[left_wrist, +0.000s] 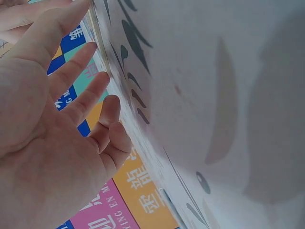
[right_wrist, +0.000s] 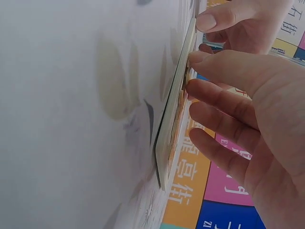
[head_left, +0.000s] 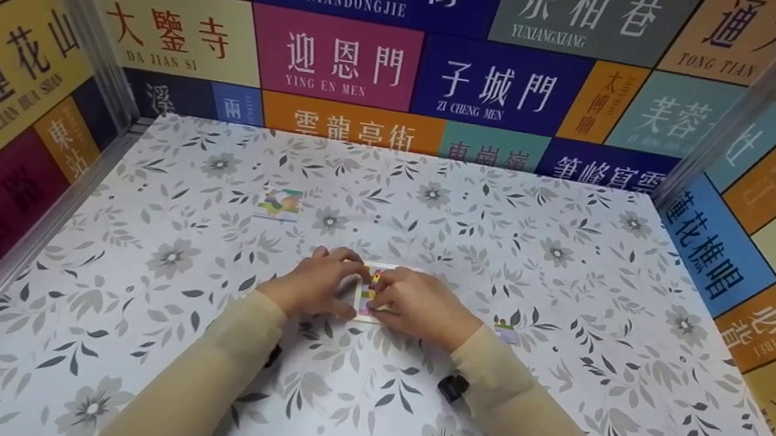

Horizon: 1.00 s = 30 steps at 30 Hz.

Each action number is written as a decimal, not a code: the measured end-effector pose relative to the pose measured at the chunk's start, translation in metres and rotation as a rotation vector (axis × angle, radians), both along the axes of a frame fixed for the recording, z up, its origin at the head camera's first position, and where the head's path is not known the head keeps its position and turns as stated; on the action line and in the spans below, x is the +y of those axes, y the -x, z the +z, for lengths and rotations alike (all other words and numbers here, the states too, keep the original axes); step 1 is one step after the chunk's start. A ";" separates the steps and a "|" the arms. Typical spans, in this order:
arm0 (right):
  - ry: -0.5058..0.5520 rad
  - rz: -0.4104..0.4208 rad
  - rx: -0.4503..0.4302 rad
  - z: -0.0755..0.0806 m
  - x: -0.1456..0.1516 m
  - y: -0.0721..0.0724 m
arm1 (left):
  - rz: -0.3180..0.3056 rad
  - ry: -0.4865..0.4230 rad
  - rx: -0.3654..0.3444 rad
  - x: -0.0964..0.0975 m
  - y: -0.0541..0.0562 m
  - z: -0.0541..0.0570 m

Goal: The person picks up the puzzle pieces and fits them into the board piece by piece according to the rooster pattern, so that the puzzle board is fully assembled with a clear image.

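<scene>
A small flat jigsaw board [head_left: 364, 302] with a pale rim and coloured pieces lies on the table between the two hands. My left hand [head_left: 323, 283] stands at its left side, fingers spread, with thumb and fingertips touching at the edge. Over the board's right part, my right hand [head_left: 422, 305] rests its thumb and fingertips on the coloured surface; it covers much of the picture. In the right wrist view the board [right_wrist: 164, 148] appears edge-on, and the right hand [right_wrist: 238, 109] touches its top with loosely bent fingers. The left wrist view shows the left palm [left_wrist: 52, 119].
A group of joined jigsaw pieces [head_left: 279, 203] lies farther back on the left. Another coloured piece [head_left: 505, 330] is partly visible beside the right wrist. The table [head_left: 365, 408] has a floral cover, and lettered panels [head_left: 337, 56] stand behind it.
</scene>
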State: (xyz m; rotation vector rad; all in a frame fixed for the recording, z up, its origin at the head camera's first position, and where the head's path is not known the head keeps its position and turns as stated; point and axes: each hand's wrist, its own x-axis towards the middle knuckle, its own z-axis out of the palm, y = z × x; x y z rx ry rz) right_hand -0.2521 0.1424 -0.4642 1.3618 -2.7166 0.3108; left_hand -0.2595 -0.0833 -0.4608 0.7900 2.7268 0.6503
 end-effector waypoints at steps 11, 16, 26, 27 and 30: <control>0.029 0.025 0.014 0.001 0.000 0.001 | -0.018 -0.003 0.062 -0.002 -0.002 -0.001; 0.028 0.040 0.026 0.000 0.000 0.000 | -0.020 0.000 0.071 -0.001 -0.003 -0.001; 0.040 0.039 0.031 0.001 0.002 0.000 | -0.011 0.014 0.047 -0.001 -0.004 -0.001; 0.041 0.039 0.030 0.001 0.001 0.000 | -0.011 0.014 0.050 -0.001 -0.005 -0.001; 0.042 0.040 0.027 0.001 0.001 0.000 | -0.011 0.027 0.050 0.000 -0.005 0.000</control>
